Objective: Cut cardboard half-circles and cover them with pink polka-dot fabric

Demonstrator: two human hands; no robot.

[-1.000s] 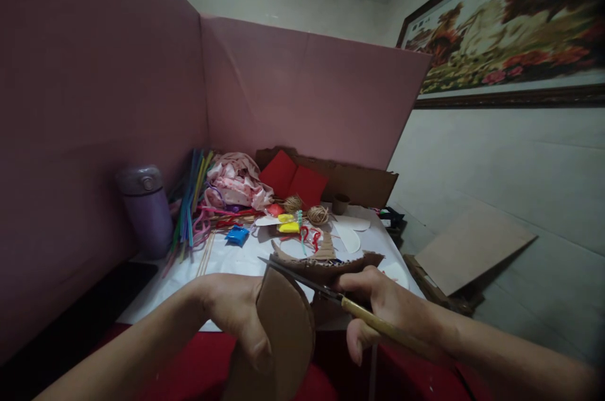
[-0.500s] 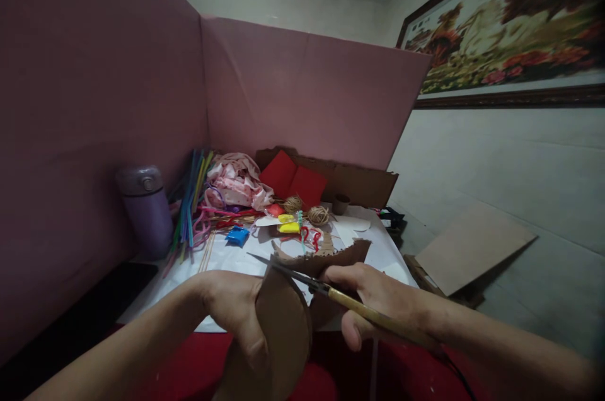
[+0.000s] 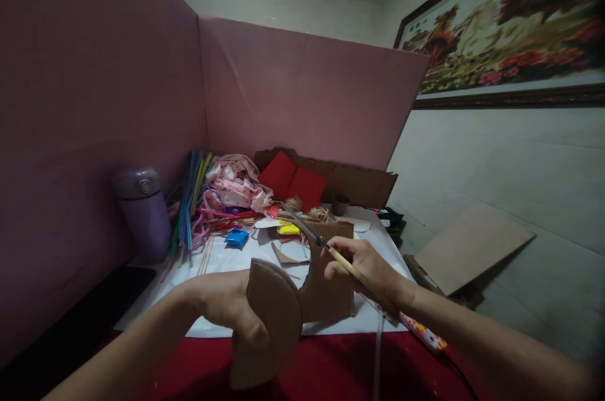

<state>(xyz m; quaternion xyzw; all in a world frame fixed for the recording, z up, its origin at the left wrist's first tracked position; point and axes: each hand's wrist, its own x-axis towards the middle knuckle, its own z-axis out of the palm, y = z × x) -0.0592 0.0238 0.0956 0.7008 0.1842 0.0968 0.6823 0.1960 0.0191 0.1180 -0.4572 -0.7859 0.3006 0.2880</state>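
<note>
My left hand point(image 3: 231, 306) is closed on a rounded piece of brown cardboard point(image 3: 274, 325), thumb on its near face, above the table's front edge. In my right hand point(image 3: 362, 262) is a pair of scissors point(image 3: 347, 264) with yellowish handles; the blades point up and left, toward the twine. Behind and below that hand a larger cardboard piece point(image 3: 328, 294) with a curved cut-out stands upright over the white sheet; whether my right fingers also hold it I cannot tell. A thin curved cardboard scrap point(image 3: 286, 255) lies between the two pieces.
A purple bottle point(image 3: 145, 218) stands at left, beside colourful straws point(image 3: 189, 199). Pink fabric point(image 3: 239, 177), red card point(image 3: 293, 180), twine balls point(image 3: 321, 214) and a blue packet point(image 3: 237, 238) crowd the back. A flower-patterned object point(image 3: 423, 330) with a dark cord lies at right.
The rounded piece in my left hand has come apart from the larger cardboard and moved slightly left. My right hand has risen with the scissors, and the larger cardboard has swung upright.
</note>
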